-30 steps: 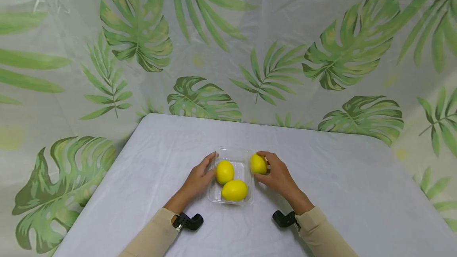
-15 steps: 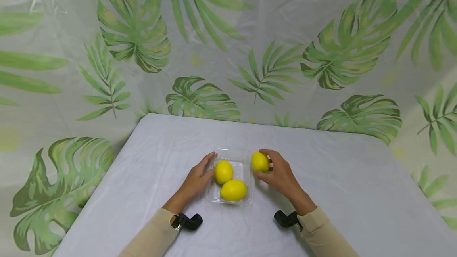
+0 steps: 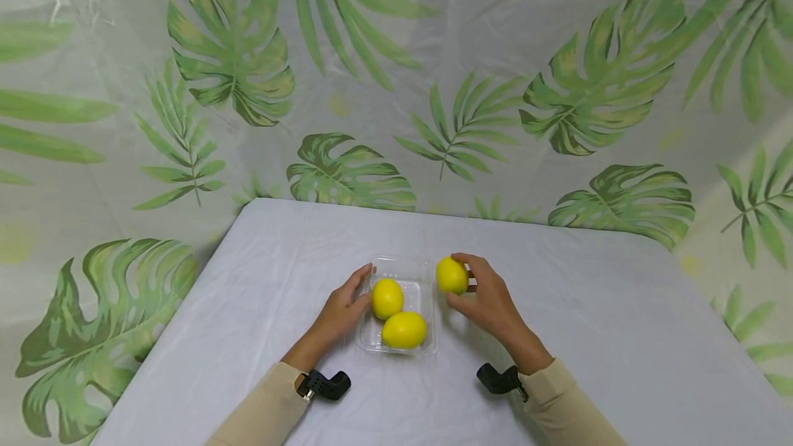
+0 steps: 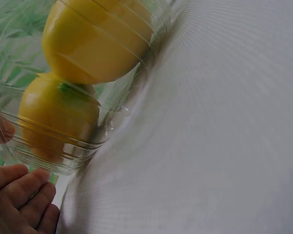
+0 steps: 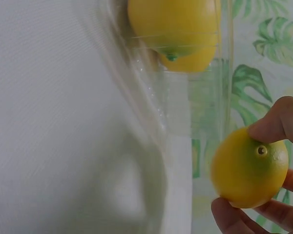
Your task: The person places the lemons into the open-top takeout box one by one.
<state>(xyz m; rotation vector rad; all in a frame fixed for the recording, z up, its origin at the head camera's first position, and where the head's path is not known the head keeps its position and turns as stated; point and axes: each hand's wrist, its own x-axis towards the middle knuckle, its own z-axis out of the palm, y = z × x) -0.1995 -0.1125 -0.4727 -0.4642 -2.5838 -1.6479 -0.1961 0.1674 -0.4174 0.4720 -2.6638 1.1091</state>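
My right hand (image 3: 489, 298) holds a lemon (image 3: 451, 276) between thumb and fingertips, just right of a clear plastic container (image 3: 403, 267). The right wrist view shows this lemon (image 5: 251, 168) raised off the white cloth, its stem end facing the camera. Inside the container lie two more lemons, one upright at the left (image 3: 387, 299) and one on its side near the front (image 3: 404, 330). My left hand (image 3: 341, 306) rests along the container's left side. In the left wrist view its fingers (image 4: 27, 192) lie fairly straight by the wall.
A white cloth covers the table (image 3: 588, 315), whose far edge meets a leaf-patterned backdrop (image 3: 458, 129). Each wrist wears a black camera mount, on the left (image 3: 331, 385) and on the right (image 3: 498, 378).
The right hand has carried its lemon slightly farther back and away from the container's right rim. Left hand, container and the two lemons inside have stayed in place.
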